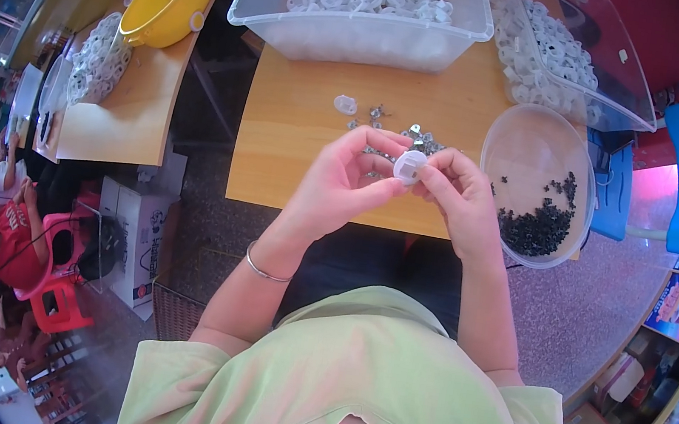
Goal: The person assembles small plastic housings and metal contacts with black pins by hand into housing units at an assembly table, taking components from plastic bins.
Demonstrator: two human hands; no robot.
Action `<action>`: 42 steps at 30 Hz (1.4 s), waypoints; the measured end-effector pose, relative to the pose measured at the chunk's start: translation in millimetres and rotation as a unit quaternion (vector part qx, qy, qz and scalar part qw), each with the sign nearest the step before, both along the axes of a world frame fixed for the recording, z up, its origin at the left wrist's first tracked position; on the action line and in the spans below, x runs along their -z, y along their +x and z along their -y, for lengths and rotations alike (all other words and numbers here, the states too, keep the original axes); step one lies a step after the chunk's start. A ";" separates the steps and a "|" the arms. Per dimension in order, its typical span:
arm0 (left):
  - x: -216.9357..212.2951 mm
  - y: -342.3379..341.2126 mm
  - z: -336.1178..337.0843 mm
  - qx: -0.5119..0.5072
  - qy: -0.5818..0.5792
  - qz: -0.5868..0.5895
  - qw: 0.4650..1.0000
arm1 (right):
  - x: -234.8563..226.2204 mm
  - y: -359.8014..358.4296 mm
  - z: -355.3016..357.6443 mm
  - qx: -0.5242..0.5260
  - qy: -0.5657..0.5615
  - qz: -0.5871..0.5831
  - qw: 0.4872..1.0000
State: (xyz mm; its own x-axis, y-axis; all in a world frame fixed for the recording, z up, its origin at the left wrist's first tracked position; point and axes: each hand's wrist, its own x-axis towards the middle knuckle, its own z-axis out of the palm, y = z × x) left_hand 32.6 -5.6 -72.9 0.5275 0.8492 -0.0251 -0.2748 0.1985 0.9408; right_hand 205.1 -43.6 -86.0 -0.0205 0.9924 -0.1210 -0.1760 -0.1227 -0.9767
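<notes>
Above the near part of the wooden table, my left hand (352, 181) pinches a small round white plastic part (408, 168) between thumb and fingers. My right hand (463, 196) grips the same part from its right side, thumb and fingertips closed at its edge. A greyish patch shows on the part's face; what it is I cannot make out. Just beyond my fingers lie small shiny metal pieces (418, 137), partly hidden by my hands. Another white plastic part (345, 105) rests on the table to their left.
A clear bin (345, 37) of white parts stands at the far side, another clear bin (618, 111) at far right. The round tray (530, 130) on the right holds small black pieces. Left, a second table (132, 129) bears a yellow tub (165, 9); people sit near it.
</notes>
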 end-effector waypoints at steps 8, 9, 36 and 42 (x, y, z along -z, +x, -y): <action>6.0 -0.1 2.7 -0.009 -0.025 0.064 0.998 | -6.8 2.8 3.3 -0.034 -0.031 -0.075 0.996; 5.8 -0.2 3.1 -0.016 -0.053 0.075 0.996 | -6.7 4.3 3.9 -0.034 -0.031 -0.075 0.996; 8.3 1.5 7.1 0.026 -0.154 0.174 0.972 | -30.8 6.8 12.3 0.045 0.199 0.138 0.969; 10.1 1.7 6.9 0.040 -0.130 0.160 0.978 | -33.7 1.3 10.6 0.058 0.272 0.257 0.925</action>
State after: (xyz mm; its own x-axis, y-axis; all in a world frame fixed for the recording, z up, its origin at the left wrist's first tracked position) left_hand 34.3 -12.5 -83.1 0.6083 0.7915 -0.0583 -0.5201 0.4531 0.7240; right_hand 206.4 -54.2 -52.3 0.0112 0.9013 0.4331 0.3484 0.4024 -0.8466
